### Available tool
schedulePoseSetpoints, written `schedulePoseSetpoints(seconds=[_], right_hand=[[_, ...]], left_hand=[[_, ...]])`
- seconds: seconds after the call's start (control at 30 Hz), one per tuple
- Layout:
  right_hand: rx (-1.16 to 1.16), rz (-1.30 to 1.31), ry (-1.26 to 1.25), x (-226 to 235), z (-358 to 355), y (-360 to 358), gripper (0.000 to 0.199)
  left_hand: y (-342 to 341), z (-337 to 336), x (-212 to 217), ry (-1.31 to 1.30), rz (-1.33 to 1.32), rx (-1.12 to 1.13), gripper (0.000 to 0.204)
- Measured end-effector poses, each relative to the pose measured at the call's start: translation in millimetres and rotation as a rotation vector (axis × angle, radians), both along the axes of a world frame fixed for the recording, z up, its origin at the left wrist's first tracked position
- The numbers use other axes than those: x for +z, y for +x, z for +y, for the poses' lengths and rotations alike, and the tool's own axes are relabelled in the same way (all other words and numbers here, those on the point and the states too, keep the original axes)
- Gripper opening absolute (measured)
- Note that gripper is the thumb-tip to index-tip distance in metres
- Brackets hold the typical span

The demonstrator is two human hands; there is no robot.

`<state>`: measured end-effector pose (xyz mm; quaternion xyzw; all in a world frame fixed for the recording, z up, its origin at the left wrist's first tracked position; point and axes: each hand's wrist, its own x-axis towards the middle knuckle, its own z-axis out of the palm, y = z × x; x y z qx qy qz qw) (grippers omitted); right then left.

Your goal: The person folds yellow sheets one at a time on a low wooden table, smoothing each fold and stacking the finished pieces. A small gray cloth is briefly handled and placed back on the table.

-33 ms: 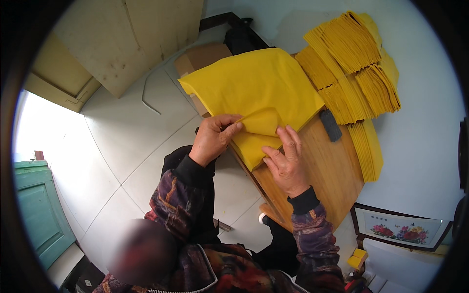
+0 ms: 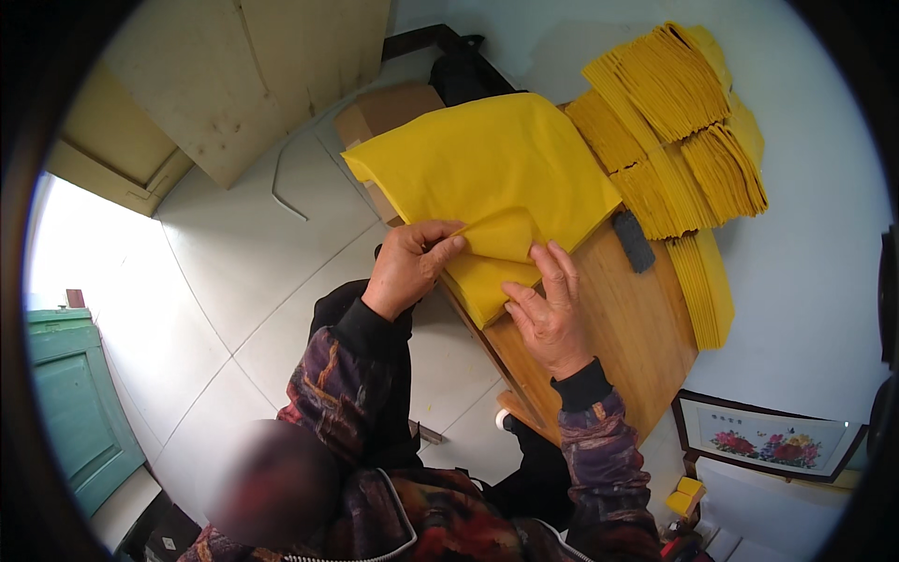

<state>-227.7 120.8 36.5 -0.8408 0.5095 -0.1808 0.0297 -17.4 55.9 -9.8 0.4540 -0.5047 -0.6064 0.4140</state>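
Nothing is seen to have moved since the earlier frame. A folded corner of the top yellow sheet (image 2: 501, 234) is pinched by the left hand (image 2: 409, 265), while the right hand (image 2: 548, 314) is pressed flat, fingers spread, on the yellow paper stack (image 2: 487, 169) lying on the wooden bench (image 2: 609, 337). Folded yellow bundles (image 2: 674, 122) are piled beyond, with a dark block (image 2: 634, 241) just beside the stack.

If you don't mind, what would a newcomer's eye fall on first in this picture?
The big yellow sheet stack on the wooden table, draping over its far edge. The left hand pinches a folded corner while the right hand presses flat beside it. Folded yellow bundles fan out along the wall at upper right.
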Motion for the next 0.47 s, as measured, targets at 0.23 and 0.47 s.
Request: schedulePoseSetpoints(seconds=[0.23, 0.47], right_hand=[[-0.015, -0.036, -0.033, -3.3, -4.1, 0.2, 0.021], [-0.056, -0.259, 0.091, 4.1, -9.8, -0.1, 0.012]], left_hand=[[0.5, -0.2, 1.2, 0.026, 0.016, -0.004, 0.025], [3.3, -0.2, 6.6, 0.085, -0.017, -0.035, 0.026]])
